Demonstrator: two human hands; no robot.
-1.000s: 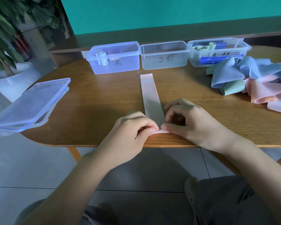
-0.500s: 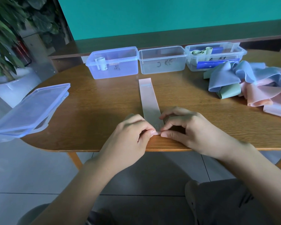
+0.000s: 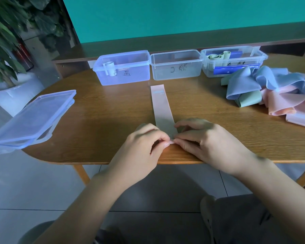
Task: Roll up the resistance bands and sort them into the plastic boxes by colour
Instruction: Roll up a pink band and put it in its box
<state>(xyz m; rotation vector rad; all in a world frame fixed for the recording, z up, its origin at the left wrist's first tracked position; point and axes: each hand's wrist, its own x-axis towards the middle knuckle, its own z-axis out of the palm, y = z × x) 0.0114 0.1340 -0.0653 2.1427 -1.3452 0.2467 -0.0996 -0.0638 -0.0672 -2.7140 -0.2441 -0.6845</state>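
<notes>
— Fingers first: how are yours set?

— Curled, both sets. My left hand point(image 3: 144, 147) and my right hand point(image 3: 208, 143) meet at the near end of the pink band point(image 3: 161, 106), close to the table point(image 3: 104, 120) edge, and thumbs and fingertips pinch that end between them. Both forearms reach in from below, wrists bent down. The rest of the band lies flat, running straight away from me toward the boxes.

— And the boxes?

— Three in a row at the far side, touching. The left box point(image 3: 128, 74), tinted blue, has one pale roll point(image 3: 109, 67) at its left end. The middle box point(image 3: 176, 69) is clear; I see only writing on its wall. The right box point(image 3: 236, 67) holds green rolls point(image 3: 218, 56) and something dark blue.

— Anything loose?

— A heap of unrolled bands point(image 3: 271, 92), blue, green and pink, to my right, and stacked lids point(image 3: 32, 117) overhanging the left edge.
</notes>
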